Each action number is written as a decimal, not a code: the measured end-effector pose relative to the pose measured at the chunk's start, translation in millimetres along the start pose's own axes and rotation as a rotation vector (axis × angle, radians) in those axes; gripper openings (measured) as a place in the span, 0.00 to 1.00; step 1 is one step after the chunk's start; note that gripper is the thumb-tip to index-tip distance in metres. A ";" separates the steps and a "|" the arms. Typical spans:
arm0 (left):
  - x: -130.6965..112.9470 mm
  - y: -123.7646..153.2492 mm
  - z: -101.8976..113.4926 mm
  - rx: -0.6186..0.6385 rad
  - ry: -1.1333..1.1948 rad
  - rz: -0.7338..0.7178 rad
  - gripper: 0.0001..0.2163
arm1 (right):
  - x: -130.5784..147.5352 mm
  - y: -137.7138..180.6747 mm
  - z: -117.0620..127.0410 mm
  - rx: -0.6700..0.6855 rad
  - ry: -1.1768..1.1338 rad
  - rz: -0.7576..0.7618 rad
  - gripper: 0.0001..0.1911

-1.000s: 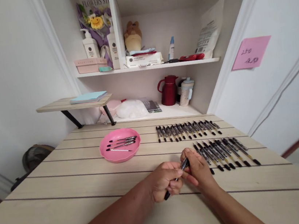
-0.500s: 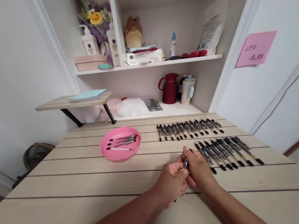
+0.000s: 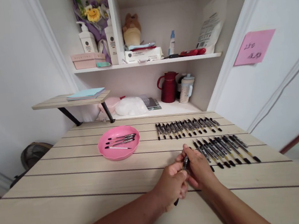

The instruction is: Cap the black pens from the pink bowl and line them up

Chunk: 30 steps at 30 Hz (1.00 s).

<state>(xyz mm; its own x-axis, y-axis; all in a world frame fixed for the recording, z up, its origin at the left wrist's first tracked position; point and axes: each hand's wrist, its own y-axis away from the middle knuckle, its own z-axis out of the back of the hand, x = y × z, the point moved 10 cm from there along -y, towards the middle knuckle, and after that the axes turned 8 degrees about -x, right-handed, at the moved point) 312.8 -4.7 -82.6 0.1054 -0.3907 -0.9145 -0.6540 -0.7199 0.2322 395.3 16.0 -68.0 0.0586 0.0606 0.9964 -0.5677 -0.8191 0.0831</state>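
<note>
A black pen (image 3: 185, 163) runs through both hands, its black end poking out below my left fist. My left hand (image 3: 172, 184) is closed round its body. At the pen's upper end my right hand (image 3: 199, 168) has its thumb and fingers closed on it; the tip there is partly covered. Just right of my right hand lies a slanted row of black pens (image 3: 226, 149) with clear barrels. Farther back is a second row of similar pens (image 3: 187, 127). A pink dish (image 3: 105, 151) on the left holds several pens and a thin white refill (image 3: 118, 148).
All of this rests on a slatted wooden desk (image 3: 94, 192). A small raised shelf (image 3: 46, 103) with papers stands at the back left. Behind the desk are a red thermos jug (image 3: 169, 89), a light tumbler (image 3: 186, 89) and a white cabinet shelf (image 3: 145, 63) with bottles and boxes.
The view has shifted slightly. Both hands stay together on the pen, and a little more of its lower black end shows below my left hand.
</note>
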 end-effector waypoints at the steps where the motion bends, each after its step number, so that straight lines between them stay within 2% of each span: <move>1: 0.8 -0.2 1.5 -0.009 0.005 0.000 0.15 | -1.6 -1.3 -0.8 0.009 -0.070 -0.023 0.16; 4: 3.6 -0.3 2.9 0.003 0.015 0.017 0.10 | -5.6 -7.8 2.1 -0.013 -0.306 -0.088 0.15; 8: 5.9 1.5 3.0 0.047 0.038 0.078 0.11 | -8.3 -20.3 8.6 -0.020 -0.509 -0.093 0.14; 13: 3.2 1.8 7.3 0.042 0.067 0.112 0.11 | -4.3 -37.4 23.8 -0.019 -0.493 -0.055 0.16; 16: 2.5 0.2 9.1 0.033 0.073 0.106 0.11 | 12.7 -52.4 33.7 0.040 -0.283 -0.043 0.15; 21: 4.1 -3.7 12.9 -0.006 0.069 0.107 0.10 | 42.5 -80.7 52.0 0.100 0.290 0.000 0.10; 26: 3.8 -5.2 14.2 -0.006 0.073 0.111 0.10 | 40.5 -89.3 37.7 0.231 0.773 0.084 0.11; 30: 3.7 -5.4 16.0 -0.013 0.071 0.118 0.10 | 44.3 -89.8 24.6 0.277 1.059 0.260 0.08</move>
<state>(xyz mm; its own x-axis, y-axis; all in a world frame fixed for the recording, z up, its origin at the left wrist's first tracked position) 304.7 6.9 -92.5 0.0813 -0.5121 -0.8551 -0.6555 -0.6737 0.3412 469.1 78.1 -31.7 -0.8367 0.2150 0.5036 -0.2510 -0.9680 -0.0037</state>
